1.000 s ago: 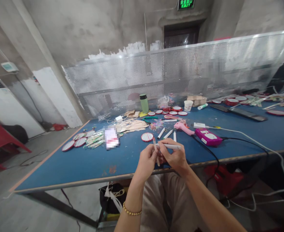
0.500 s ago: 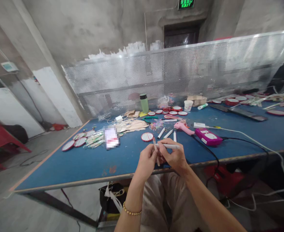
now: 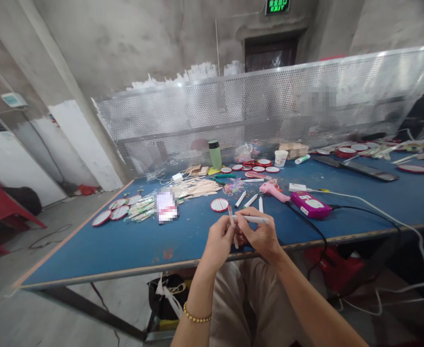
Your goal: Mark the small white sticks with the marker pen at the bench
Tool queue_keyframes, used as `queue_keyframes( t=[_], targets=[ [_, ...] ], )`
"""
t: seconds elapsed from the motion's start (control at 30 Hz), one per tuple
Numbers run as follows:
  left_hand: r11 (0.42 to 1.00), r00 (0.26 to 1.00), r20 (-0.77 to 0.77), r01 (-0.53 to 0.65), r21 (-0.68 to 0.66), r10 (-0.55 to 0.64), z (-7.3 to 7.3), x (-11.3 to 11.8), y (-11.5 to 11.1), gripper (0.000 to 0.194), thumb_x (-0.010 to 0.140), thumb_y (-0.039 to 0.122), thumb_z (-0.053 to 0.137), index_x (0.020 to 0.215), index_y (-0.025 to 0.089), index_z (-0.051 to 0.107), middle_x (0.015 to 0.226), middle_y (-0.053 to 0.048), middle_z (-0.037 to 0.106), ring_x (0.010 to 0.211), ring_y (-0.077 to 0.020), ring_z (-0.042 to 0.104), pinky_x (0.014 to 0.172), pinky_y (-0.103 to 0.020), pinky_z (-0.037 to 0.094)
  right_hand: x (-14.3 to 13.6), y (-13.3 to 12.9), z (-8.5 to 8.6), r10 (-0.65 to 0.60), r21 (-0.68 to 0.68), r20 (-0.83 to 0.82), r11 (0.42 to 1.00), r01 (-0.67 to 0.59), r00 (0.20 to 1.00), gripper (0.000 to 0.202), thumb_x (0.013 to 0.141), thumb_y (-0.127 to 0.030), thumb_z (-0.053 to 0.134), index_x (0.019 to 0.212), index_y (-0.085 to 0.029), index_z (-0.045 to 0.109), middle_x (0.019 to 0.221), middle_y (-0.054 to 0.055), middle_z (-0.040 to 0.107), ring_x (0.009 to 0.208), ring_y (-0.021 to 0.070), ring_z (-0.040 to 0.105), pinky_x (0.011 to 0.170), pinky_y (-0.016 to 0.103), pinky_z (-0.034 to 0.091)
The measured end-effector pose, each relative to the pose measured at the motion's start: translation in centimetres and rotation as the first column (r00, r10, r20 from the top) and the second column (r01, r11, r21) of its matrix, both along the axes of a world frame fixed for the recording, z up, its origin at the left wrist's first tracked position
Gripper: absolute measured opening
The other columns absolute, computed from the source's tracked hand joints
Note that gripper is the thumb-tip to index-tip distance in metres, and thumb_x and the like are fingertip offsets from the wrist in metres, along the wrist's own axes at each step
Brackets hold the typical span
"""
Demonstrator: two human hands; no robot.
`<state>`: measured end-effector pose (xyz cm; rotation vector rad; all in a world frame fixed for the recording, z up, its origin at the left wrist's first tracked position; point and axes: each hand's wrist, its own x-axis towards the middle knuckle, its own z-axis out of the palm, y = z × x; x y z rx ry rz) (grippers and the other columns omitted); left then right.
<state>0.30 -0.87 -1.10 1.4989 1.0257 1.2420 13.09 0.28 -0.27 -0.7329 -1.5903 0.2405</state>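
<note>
Over the table's front edge, my left hand [image 3: 219,237] is closed on a flat wooden craft stick [image 3: 230,212], whose upper end looks reddish. My right hand [image 3: 261,235] grips a white marker pen [image 3: 257,219], held almost level with its tip side at the stick. Fingers hide where pen and stick meet. Just beyond my hands lie a round red-rimmed disc [image 3: 219,205] with a white face and several white markers [image 3: 240,199], one with a dark cap and one with a green part.
A pink glue gun [image 3: 275,191] and a magenta box [image 3: 311,205] with cables lie to the right. Piled wooden sticks [image 3: 201,187] and several red-rimmed discs [image 3: 101,218] are on the left. A green bottle [image 3: 215,155] and paper cup [image 3: 280,158] stand behind.
Hardly anything differs. Both hands keep the stick and the marker pen in nearly the same place, and the things on the table have not moved.
</note>
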Motion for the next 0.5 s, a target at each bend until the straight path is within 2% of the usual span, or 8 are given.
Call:
queue_keyframes(
  t=[0.2, 0.37, 0.5],
  targets=[
    [1.000, 1.000, -0.025, -0.016, 0.019, 0.017, 0.06, 0.00, -0.03, 0.031, 0.082, 0.046, 0.059, 0.080, 0.015, 0.057, 0.068, 0.000, 0.058, 0.061, -0.0132, 0.055, 0.058, -0.025, 0.048, 0.01, -0.05, 0.10, 0.010, -0.006, 0.008, 1.000, -0.010, 1.000, 0.019, 0.087, -0.021, 0.053, 0.072, -0.019, 0.064, 0.064, 0.001, 0.067, 0.055, 0.0126, 0.061, 0.057, 0.023, 0.051],
    [0.998, 0.998, 0.048, 0.032, -0.047, -0.030, 0.39, 0.16, -0.22, 0.033, 0.080, 0.049, 0.061, 0.083, 0.016, 0.055, 0.066, 0.001, 0.059, 0.057, -0.0145, 0.060, 0.057, -0.028, 0.052, 0.02, -0.07, 0.14, -0.006, 0.027, -0.010, 1.000, 0.006, 1.000, 0.019, 0.087, -0.019, 0.054, 0.071, -0.020, 0.064, 0.064, 0.001, 0.067, 0.056, 0.0126, 0.062, 0.057, 0.023, 0.051],
    [0.999, 0.998, 0.054, 0.032, -0.043, -0.029, 0.35, 0.20, -0.21, 0.032, 0.079, 0.048, 0.061, 0.083, 0.016, 0.054, 0.066, 0.001, 0.059, 0.057, -0.0146, 0.060, 0.057, -0.029, 0.052, -0.02, -0.01, 0.05, -0.019, 0.035, -0.016, 0.999, 0.019, 1.000, 0.018, 0.086, -0.018, 0.054, 0.072, -0.019, 0.064, 0.065, 0.000, 0.068, 0.056, 0.0127, 0.062, 0.057, 0.022, 0.051]
  ],
)
